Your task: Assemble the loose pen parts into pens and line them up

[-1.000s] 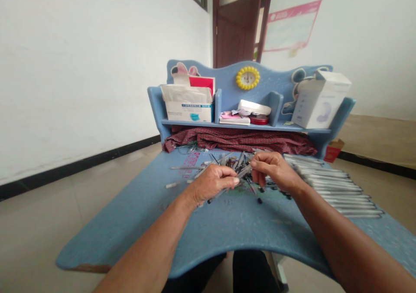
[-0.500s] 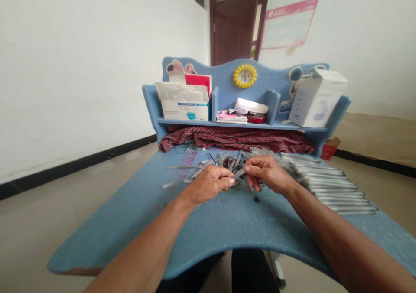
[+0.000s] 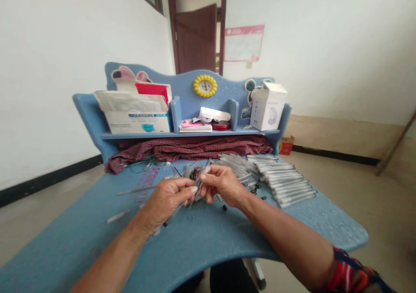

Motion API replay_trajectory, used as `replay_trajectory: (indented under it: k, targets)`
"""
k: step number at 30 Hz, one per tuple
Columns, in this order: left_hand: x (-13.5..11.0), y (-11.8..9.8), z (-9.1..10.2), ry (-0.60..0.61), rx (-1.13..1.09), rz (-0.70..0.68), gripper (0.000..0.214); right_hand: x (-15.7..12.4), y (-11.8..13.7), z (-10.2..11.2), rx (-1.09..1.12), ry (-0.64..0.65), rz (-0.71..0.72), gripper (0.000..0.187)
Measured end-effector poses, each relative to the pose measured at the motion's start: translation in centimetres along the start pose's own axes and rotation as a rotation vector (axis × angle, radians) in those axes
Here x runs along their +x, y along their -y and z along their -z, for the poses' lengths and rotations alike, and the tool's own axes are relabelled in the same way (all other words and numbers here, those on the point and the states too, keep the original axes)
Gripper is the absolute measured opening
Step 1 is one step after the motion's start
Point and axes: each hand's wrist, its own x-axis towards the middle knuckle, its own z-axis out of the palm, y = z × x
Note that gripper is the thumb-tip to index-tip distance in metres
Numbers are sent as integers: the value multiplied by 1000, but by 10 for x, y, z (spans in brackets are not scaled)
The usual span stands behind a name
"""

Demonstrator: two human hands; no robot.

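A: Where is the slim, clear plastic tube (image 3: pixel 206 170), and how do your hands have it?

B: It's between them, tilted, above the blue-painted surface (image 3: pixel 211 236). Your right hand (image 3: pixel 222 184) pinches it between thumb and curled fingers, near its upper part. Your left hand (image 3: pixel 172 195) is closed narrow too, thumb and forefinger meeting at what looks like the lower end; blur hides the exact contact.

A: Why would you grip it from both sides like that?

B: Probably for steadiness: something that thin and smooth could roll or twist in one hand alone.

A: And the rest around you?

B: Just behind your fingers lies a jumbled heap of clear and dark pen parts (image 3: pixel 188 171), likely kept there for a short reach. A small black plastic cap (image 3: pixel 224 208) lies loose, near your right hand. Farther right, translucent pens with dark ends (image 3: pixel 289 180) lie side by side, perhaps so they stay apart from the heap. The red checked cloth (image 3: pixel 195 148) is bunched under the shelf (image 3: pixel 195 135), seemingly to leave you elbow room.
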Motion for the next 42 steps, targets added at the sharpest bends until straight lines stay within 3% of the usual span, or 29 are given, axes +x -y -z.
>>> replay_trajectory:
  k: [5,8,14,17,18,20,22,25,29,36,42]
  targets:
    - [1,8,0,-10,-10,8,21,1,4,-4,4,-14,27,24]
    - [0,7,1,-64,-20,35,25,2,23,2,-115,-101,82,22]
    - [3,1,2,-134,24,94,41,-30,100,25,-866,-164,240,14]
    - [3,-2,0,-125,73,86,39,-59,130,43,-1457,-315,336,15]
    - [3,-3,0,-118,82,86,38,-67,135,50,-1676,-334,287,16]
    - [2,-3,-1,-113,91,85,37,-79,135,67,-2048,-294,57,19]
    - [2,-3,-2,-121,102,77,37,-86,125,85,-2261,-118,-273,23]
    - [2,-1,-3,-143,130,57,37,-91,104,106,-2285,8,-385,25]
    - [2,0,-3,-171,142,45,36,-92,85,119,-2280,55,-419,30]
    - [0,-2,-4,-160,134,32,32,-91,77,124,-2267,56,-423,32]
    - [1,0,-4,-176,142,31,31,-98,74,130,-2250,-21,-433,31]
